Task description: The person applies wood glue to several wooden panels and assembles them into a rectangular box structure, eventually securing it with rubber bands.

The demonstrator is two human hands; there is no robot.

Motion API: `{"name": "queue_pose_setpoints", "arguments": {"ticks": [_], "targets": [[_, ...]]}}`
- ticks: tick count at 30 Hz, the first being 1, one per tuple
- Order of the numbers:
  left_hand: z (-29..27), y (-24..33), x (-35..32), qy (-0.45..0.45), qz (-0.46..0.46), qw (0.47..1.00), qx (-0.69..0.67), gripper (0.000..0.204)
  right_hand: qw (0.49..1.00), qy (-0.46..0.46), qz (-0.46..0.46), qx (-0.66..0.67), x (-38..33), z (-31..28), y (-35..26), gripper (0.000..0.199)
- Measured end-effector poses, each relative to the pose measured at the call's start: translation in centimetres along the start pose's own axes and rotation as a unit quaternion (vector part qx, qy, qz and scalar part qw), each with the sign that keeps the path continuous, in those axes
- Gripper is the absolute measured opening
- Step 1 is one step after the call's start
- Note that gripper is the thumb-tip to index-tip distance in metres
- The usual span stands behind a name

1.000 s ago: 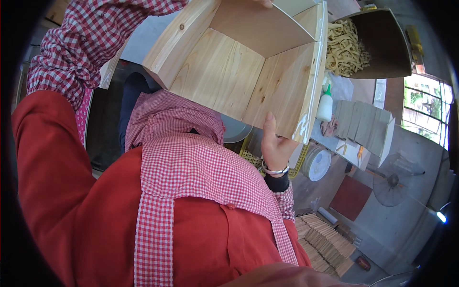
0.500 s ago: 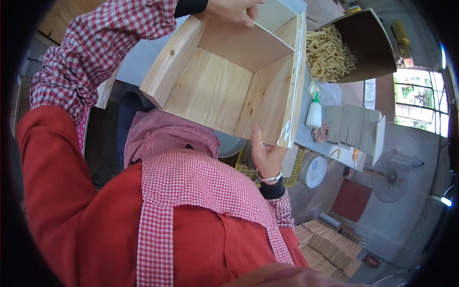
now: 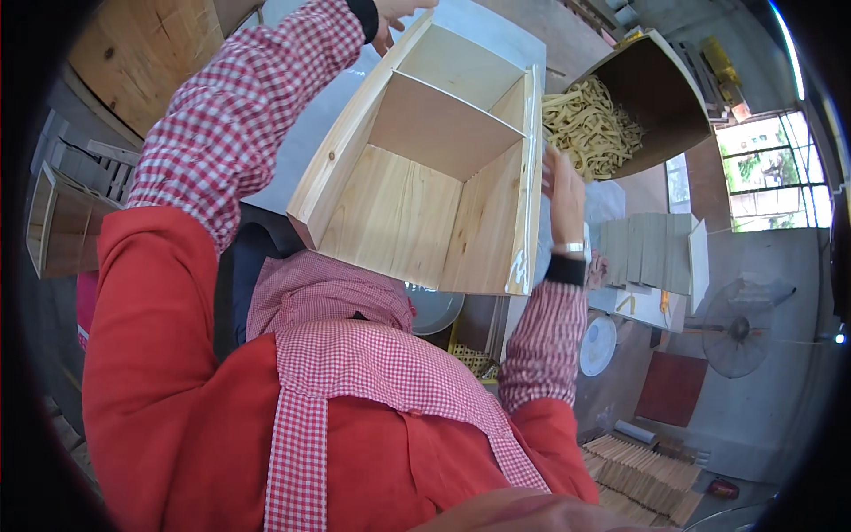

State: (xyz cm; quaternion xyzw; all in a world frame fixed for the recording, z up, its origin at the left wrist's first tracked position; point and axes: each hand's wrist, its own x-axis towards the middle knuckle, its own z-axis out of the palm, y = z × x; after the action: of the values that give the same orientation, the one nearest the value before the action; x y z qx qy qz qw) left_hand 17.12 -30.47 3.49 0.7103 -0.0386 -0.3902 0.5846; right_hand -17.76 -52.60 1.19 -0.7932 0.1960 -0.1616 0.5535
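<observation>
A pale wooden box (image 3: 390, 213) open at the top stands tilted in view before me, split into two compartments by a thin divider (image 3: 443, 120). White glue-like smears mark its right rim near the front corner. My left hand (image 3: 392, 16) is at the box's far left corner, fingers apart, partly cut off by the picture's edge. Along the outside of the right wall is my right hand (image 3: 566, 199), slightly blurred, its fingers stretched out away from me. What lies beneath that hand is hidden.
A large carton (image 3: 665, 97) lies on its side at the far right, with tangled pale strips (image 3: 589, 129) at its mouth. Stacked grey boards (image 3: 647, 253) sit to the right, a standing fan (image 3: 737, 328) beyond. Wooden slats (image 3: 643, 474) are piled low on the right.
My left hand has left the divider for the box's far left corner. My right hand has moved from the near right corner up along the outer right wall, where a white bottle was visible before.
</observation>
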Motion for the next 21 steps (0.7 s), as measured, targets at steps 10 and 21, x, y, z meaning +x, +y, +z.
{"name": "queue_pose_setpoints", "arguments": {"ticks": [10,21], "targets": [[0.1,-1.7,10.2,-0.098,0.014,0.995,0.012,0.045,0.979,-0.052,0.060,0.186,10.6,3.9,1.3,0.063],[-0.4,-2.5,12.2,-0.075,0.065,0.989,0.110,0.050,0.986,-0.016,0.096,0.133,9.8,4.1,-1.0,0.050]]}}
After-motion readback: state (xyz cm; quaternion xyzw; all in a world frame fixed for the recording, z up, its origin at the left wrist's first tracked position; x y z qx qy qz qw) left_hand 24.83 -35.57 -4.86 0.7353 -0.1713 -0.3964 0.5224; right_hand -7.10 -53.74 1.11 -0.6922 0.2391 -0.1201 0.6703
